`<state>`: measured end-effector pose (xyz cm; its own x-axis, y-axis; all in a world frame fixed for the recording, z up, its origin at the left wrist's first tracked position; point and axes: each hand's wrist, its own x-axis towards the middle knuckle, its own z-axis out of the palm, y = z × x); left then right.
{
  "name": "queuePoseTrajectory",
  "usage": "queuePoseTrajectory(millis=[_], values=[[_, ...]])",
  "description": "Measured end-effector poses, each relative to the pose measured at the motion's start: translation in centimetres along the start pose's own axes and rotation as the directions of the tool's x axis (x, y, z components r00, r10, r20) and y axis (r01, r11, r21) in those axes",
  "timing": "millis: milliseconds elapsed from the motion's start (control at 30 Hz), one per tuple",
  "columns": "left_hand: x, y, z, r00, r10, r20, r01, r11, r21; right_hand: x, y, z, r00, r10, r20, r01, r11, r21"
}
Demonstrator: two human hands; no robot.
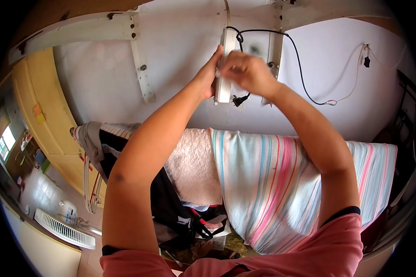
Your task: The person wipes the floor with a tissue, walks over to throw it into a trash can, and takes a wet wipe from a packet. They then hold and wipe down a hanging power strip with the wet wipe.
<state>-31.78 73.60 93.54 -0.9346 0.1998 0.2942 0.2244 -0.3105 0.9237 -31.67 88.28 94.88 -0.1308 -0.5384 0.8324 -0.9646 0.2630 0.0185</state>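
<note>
A long white box that looks like a power strip (224, 90) stands upright against the wall. My left hand (209, 76) grips its left side, thumb up along the edge, the other fingers partly hidden behind it. In front of the box, my right hand (248, 71) is smeared by motion, with fingers bent towards the box's face; whether it pinches anything does not show. A black cord (263, 31) is looped at the box's top and runs off right. Below my right hand hangs a black two-pin plug (238, 100).
White metal brackets (143, 69) support a shelf overhead. Below the wall, a striped cloth (263, 175) and a beige towel (194, 161) drape over something. Joined wires (330, 102) lead to a black connector (367, 62) on the wall. A yellow door (46, 101) stands left.
</note>
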Motion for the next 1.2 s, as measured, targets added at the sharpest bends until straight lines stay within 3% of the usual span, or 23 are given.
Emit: queuePoseTrajectory(millis=[33, 133, 167, 200, 233, 267, 333, 367, 400, 500, 533, 633, 733, 767, 800, 867, 933, 967, 1000, 1067, 1133, 1167, 1200], values=[[0.8, -0.1, -0.7, 0.997, -0.071, 0.011, 0.07, 0.996, 0.05, 0.1, 0.4, -0.3, 0.994, 0.04, -0.106, -0.045, 0.998, -0.043], [1.2, -0.2, -0.9, 0.999, -0.04, -0.018, 0.042, 0.996, 0.077, -0.1, 0.5, -0.1, 0.997, 0.041, -0.066, -0.04, 0.999, 0.021], [1.1, -0.5, -0.9, 1.0, 0.0, 0.027, 0.0, 1.0, 0.006, -0.5, 0.0, 0.0, 0.998, -0.024, 0.056, 0.025, 0.999, -0.02], [1.0, -0.2, -1.0, 0.995, -0.069, 0.071, 0.073, 0.996, -0.057, -0.9, -0.8, 0.1, 0.98, -0.085, 0.18, 0.096, 0.994, -0.052], [0.5, 0.1, -0.7, 0.997, -0.044, 0.064, 0.046, 0.999, -0.025, -1.3, -1.7, 0.2, 0.941, -0.087, 0.328, 0.105, 0.994, -0.037], [0.1, 0.2, -0.6, 0.998, -0.02, 0.056, 0.02, 1.0, 0.009, -1.4, -2.3, 0.3, 0.924, -0.13, 0.359, 0.159, 0.986, -0.053], [0.4, 0.0, -0.4, 0.999, -0.007, 0.031, 0.007, 1.0, -0.013, -0.8, -1.2, 0.3, 0.962, -0.128, 0.239, 0.145, 0.988, -0.053], [0.6, -0.2, -0.3, 1.0, 0.004, 0.007, -0.004, 0.999, -0.034, -0.5, -0.1, 0.1, 0.994, -0.046, 0.1, 0.048, 0.999, -0.016], [1.1, -0.3, -1.0, 0.999, -0.038, -0.019, 0.039, 0.996, 0.074, -0.2, 0.7, -0.5, 1.0, 0.014, -0.018, -0.015, 1.0, -0.018], [2.1, -0.6, -1.6, 0.996, -0.084, 0.023, 0.083, 0.996, 0.023, -0.2, 1.2, -0.8, 0.99, 0.106, -0.097, -0.11, 0.993, -0.039], [1.7, -0.5, -1.5, 0.998, -0.051, 0.026, 0.05, 0.998, 0.031, -0.4, 0.6, -0.7, 0.999, -0.027, -0.036, 0.026, 0.999, -0.018], [0.9, 0.0, -0.7, 0.997, -0.058, -0.042, 0.057, 0.998, -0.022, -1.2, -2.7, -0.6, 0.916, -0.064, 0.396, 0.088, 0.995, -0.044], [1.3, -0.3, -1.8, 0.999, -0.049, 0.017, 0.049, 0.998, 0.031, -0.8, -1.7, -0.6, 0.965, -0.039, 0.259, 0.049, 0.998, -0.03], [1.6, -0.5, -2.0, 0.996, -0.049, 0.075, 0.046, 0.998, 0.047, -0.6, -0.7, -0.7, 0.984, 0.086, 0.154, -0.097, 0.993, 0.069], [1.9, -0.3, -2.0, 0.992, -0.096, 0.086, 0.092, 0.994, 0.054, -0.3, 0.0, -1.0, 0.991, 0.112, 0.075, -0.111, 0.994, -0.005], [2.0, -0.6, -1.8, 0.998, -0.051, 0.035, 0.049, 0.997, 0.062, -0.5, 1.0, -0.6, 0.994, 0.112, -0.013, -0.112, 0.993, 0.028], [1.6, -0.3, -1.5, 0.997, -0.036, 0.067, 0.037, 0.999, -0.012, -1.1, -1.1, -0.6, 0.986, 0.013, 0.168, -0.007, 0.999, -0.038], [1.0, 0.0, -0.9, 0.997, -0.077, -0.009, 0.077, 0.997, -0.002, -1.4, -2.0, -0.3, 0.964, -0.005, 0.265, 0.005, 1.0, 0.003], [1.0, 0.0, -1.0, 0.999, -0.044, -0.031, 0.047, 0.993, 0.104, -1.6, -2.3, 0.3, 0.937, -0.104, 0.333, 0.094, 0.994, 0.046], [1.3, -0.1, -1.6, 0.997, -0.069, -0.019, 0.07, 0.989, 0.129, -1.7, -2.9, 0.2, 0.919, -0.099, 0.382, 0.108, 0.994, -0.001], [1.4, -0.2, -1.2, 0.997, -0.058, 0.058, 0.06, 0.997, -0.04, -1.1, -1.3, -0.3, 0.975, -0.012, 0.222, -0.003, 0.998, 0.063], [1.3, -0.4, -1.6, 0.997, -0.036, 0.066, 0.031, 0.997, 0.076, -0.7, -0.4, -0.7, 0.986, 0.08, 0.15, -0.106, 0.979, 0.175], [1.7, -0.4, -1.4, 0.997, -0.058, 0.046, 0.056, 0.997, 0.055, -0.1, -0.1, -1.0, 0.994, 0.077, 0.082, -0.089, 0.985, 0.146]])
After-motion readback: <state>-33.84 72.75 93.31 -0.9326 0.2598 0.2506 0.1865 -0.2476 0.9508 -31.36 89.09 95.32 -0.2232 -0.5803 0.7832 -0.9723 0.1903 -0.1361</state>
